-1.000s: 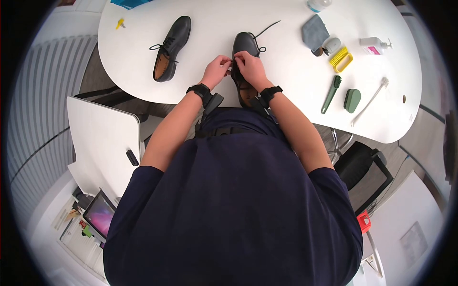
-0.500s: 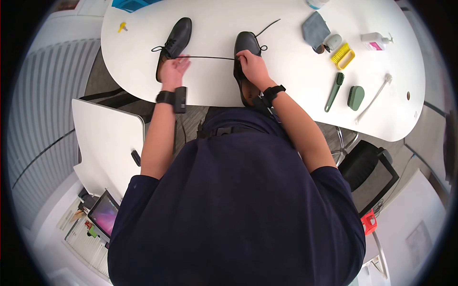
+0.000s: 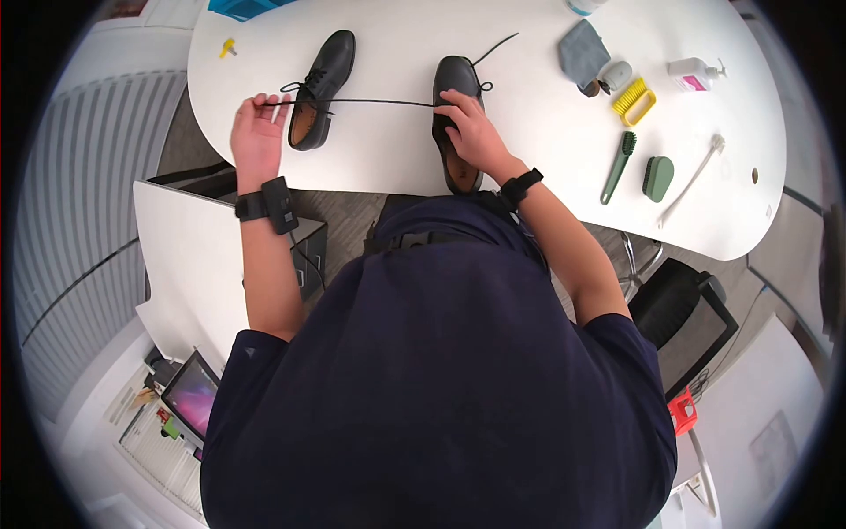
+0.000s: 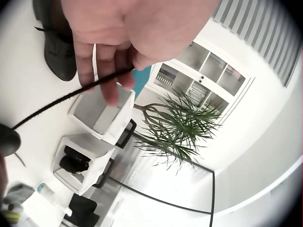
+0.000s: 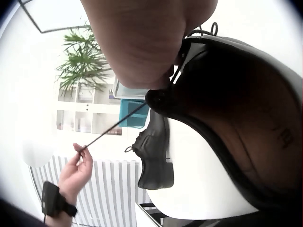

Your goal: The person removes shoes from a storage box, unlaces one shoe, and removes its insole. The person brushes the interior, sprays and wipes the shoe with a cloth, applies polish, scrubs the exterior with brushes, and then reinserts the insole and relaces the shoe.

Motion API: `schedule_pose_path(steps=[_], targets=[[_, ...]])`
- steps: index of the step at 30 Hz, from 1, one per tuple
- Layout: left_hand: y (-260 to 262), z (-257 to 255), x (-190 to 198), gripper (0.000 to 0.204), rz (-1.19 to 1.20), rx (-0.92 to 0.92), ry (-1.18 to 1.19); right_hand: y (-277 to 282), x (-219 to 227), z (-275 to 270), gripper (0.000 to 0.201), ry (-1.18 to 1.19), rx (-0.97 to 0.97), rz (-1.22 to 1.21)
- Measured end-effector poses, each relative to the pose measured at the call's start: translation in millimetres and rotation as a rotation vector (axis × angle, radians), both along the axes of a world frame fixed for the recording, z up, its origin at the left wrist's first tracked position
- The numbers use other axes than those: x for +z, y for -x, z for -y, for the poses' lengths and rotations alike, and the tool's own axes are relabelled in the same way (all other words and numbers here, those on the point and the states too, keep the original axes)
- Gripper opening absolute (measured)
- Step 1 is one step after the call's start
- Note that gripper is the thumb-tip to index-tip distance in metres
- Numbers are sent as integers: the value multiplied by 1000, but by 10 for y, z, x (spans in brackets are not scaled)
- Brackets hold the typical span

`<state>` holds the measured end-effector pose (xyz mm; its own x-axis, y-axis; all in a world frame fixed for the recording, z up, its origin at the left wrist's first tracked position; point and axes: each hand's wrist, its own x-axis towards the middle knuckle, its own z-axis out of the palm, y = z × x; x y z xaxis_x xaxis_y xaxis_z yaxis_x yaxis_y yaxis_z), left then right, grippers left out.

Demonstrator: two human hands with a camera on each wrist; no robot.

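No text legible, seemingly.

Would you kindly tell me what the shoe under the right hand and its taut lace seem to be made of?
The shoe looks like smooth black leather, real or synthetic, given its soft sheen. The lace is probably woven textile cord: dark, thin and matt, with slightly fuzzy edges.

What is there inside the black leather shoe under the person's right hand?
Inside this black leather shoe, a brown insole shows, with a dark marking on it. Toward the front, it is covered and dark, so I cannot tell.
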<state>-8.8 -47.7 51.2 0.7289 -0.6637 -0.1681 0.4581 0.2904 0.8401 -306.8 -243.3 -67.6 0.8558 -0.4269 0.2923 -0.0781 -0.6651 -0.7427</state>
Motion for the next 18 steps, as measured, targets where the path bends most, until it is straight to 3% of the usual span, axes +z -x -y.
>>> schedule_pose_path(steps=[4, 9, 12, 16, 18], targets=[[-42, 24, 410, 18, 66, 50, 17, 156, -32, 10, 41, 14, -154, -52], [-100, -82, 874, 15, 107, 62, 180, 367, -155, 30, 42, -209, -320, -109], [-128, -216, 1180, 15, 114, 114, 279, 452, -132, 54, 39, -381, -370, -204], [-177, -473, 1581, 16, 133, 133, 465, 473, -296, 69, 37, -304, -389, -135], [-176, -559, 1726, 14, 148, 140, 489, 470, -344, 82, 36, -482, -374, -93]])
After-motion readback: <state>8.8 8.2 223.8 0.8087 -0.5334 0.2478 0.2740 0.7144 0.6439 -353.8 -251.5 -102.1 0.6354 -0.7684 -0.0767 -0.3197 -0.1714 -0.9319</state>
